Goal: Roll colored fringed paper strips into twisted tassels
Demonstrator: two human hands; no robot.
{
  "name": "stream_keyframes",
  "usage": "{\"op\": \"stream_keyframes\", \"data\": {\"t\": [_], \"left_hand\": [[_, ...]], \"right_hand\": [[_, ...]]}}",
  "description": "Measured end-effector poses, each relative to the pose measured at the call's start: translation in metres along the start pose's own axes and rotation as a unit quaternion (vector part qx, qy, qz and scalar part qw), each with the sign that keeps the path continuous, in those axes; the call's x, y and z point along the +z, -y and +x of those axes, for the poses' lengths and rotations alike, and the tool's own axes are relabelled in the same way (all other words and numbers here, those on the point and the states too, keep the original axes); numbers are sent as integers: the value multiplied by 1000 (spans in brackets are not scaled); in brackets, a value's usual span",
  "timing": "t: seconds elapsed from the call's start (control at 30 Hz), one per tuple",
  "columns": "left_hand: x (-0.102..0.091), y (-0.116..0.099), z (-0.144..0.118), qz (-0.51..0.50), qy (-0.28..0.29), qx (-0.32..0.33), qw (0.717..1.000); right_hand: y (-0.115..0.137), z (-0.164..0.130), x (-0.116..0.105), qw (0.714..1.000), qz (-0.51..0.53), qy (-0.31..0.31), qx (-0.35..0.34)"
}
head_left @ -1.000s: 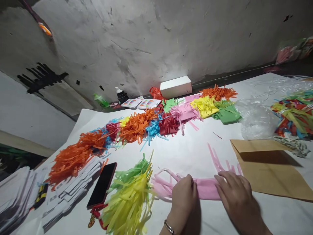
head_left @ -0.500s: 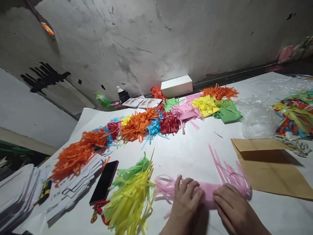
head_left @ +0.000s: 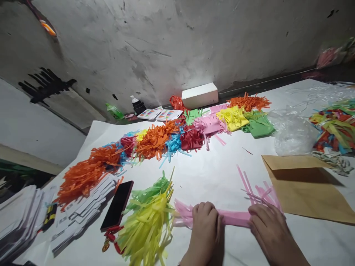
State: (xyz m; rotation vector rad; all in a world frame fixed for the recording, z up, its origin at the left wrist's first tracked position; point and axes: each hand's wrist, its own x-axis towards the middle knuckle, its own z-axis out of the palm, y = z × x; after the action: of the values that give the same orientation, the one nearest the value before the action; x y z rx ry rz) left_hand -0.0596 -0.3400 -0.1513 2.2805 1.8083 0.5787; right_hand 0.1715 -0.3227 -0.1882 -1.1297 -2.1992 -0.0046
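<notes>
Between my two hands lies a pink tissue-paper tassel (head_left: 235, 218), its middle folded into a narrow flat band. My left hand (head_left: 205, 229) is closed on the band's left part, with cut pink strips fanning out past the fingers. My right hand (head_left: 268, 229) grips the other end, where more strips spread upward and to the right. Both thumbs are mostly hidden. Just left of the pink tassel is a yellow fringed tassel (head_left: 148, 225), partly over a green one (head_left: 155, 189).
A brown envelope (head_left: 310, 192) lies at right. A phone (head_left: 118, 205) and stacked white papers (head_left: 83, 210) are at left. Behind, a row of orange fringed paper (head_left: 155, 140) and other colours crosses the white table (head_left: 210, 170). A plastic bag (head_left: 294, 133) sits at right.
My hands have moved apart and closed over the pink tassel. Its middle has become narrower and straighter between them.
</notes>
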Motion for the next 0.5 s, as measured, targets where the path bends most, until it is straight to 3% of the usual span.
{"op": "stream_keyframes", "data": {"t": [0.13, 0.23, 0.37, 0.43, 0.5], "left_hand": [[3, -7, 18, 90, 27, -46, 994], [4, -8, 24, 101, 43, -49, 993], [3, -6, 23, 91, 54, -56, 993], [2, -3, 20, 59, 22, -47, 997], [2, 1, 15, 15, -32, 6, 999]], "right_hand": [[9, 8, 6, 993, -65, -8, 98], [15, 13, 4, 995, -81, -27, 53], [26, 19, 5, 999, 31, -25, -18], [30, 21, 7, 998, 62, -14, -18], [32, 22, 7, 997, 70, -18, -15]]}}
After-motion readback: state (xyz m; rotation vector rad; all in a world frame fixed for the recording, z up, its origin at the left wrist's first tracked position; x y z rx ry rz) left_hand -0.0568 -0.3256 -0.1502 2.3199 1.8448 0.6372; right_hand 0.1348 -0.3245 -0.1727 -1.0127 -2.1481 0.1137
